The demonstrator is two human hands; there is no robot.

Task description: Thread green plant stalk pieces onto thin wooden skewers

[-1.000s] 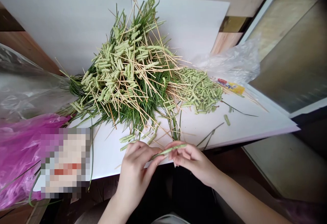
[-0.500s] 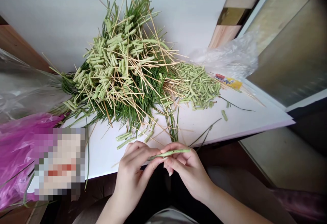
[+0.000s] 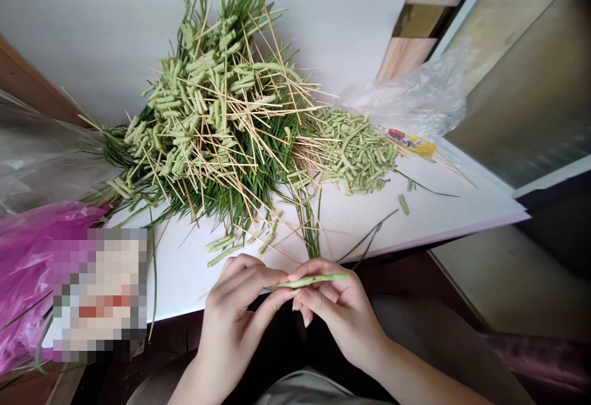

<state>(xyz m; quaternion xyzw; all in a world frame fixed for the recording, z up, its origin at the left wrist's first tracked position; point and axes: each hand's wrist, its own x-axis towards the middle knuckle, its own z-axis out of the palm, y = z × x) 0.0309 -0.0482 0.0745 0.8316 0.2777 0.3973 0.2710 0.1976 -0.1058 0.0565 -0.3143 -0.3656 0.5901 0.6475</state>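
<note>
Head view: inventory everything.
Held piece: one, green, front centre
Cut pieces: many, pale green, pile and right
Sticks: many, tan, mostly over pile
Long leaves: many, green, in pile
Table: one, white, underneath
Back panel: one, white, behind
Plastic: two areas, clear, sides
Label: one, mostly yellow, right
Bag: one, magenta, left
Pixelated patch: one, beige, left
Framed panel: one, brownish, far right
Wood: two areas, brown, sides
Lap: one, dark, bottom
Left hand: one, holding piece
Right hand: one, holding piece

No readable text, yellow label illegible
</note>
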